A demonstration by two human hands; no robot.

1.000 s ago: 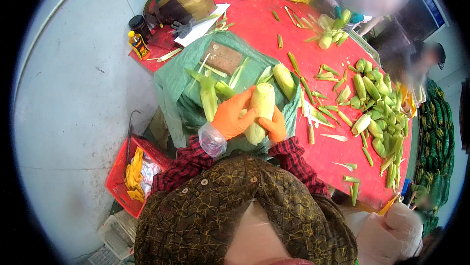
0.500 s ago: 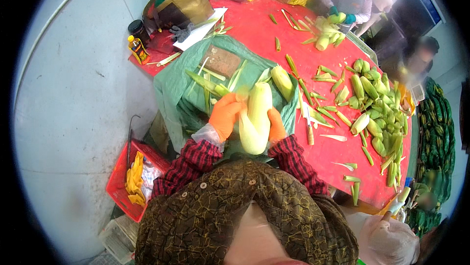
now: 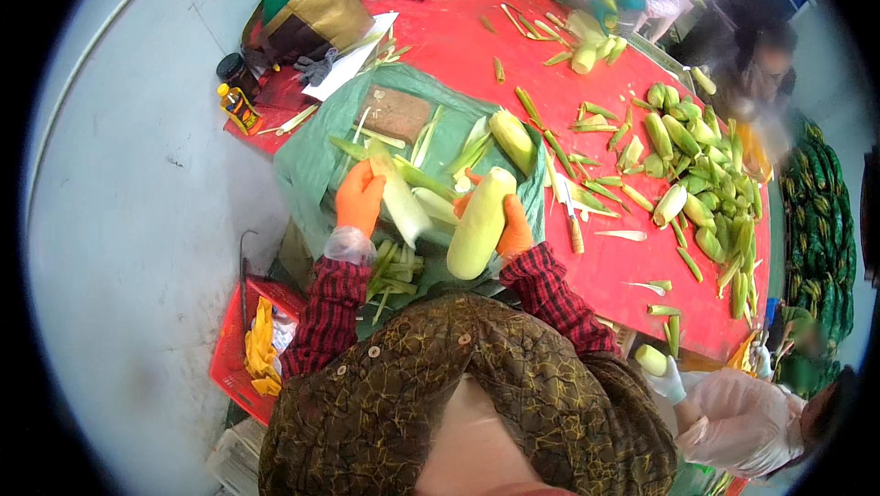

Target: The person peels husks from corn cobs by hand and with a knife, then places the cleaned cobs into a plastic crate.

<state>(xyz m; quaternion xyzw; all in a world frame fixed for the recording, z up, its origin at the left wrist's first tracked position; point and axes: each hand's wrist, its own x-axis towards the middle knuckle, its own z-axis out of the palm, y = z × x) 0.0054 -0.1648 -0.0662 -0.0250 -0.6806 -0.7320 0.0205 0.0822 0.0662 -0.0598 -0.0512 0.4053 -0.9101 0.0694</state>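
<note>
My right hand [image 3: 515,225], in an orange glove, grips a pale green ear of corn [image 3: 483,224] still wrapped in smooth inner husk. The ear tilts with its lower end toward me. To its left, my left hand [image 3: 360,195], also orange-gloved, pinches a loose pale husk leaf [image 3: 398,198] that hangs apart from the ear. Both are above a green plastic sheet [image 3: 307,152] strewn with husk strips. Another ear of corn [image 3: 513,141] rests on the sheet's right part, and a brown block [image 3: 395,115] lies at its far side.
A wooden-handled knife [image 3: 575,228] lies on the red table [image 3: 458,42] to my right. Beyond it is a heap of corn ears [image 3: 701,166]. A red crate [image 3: 240,354] stands low at my left. Co-workers handle corn at the far side and lower right.
The husk leaf has come away from the ear. My left hand has moved left with it, while my right hand keeps hold of the corn. The whole view has shifted slightly.
</note>
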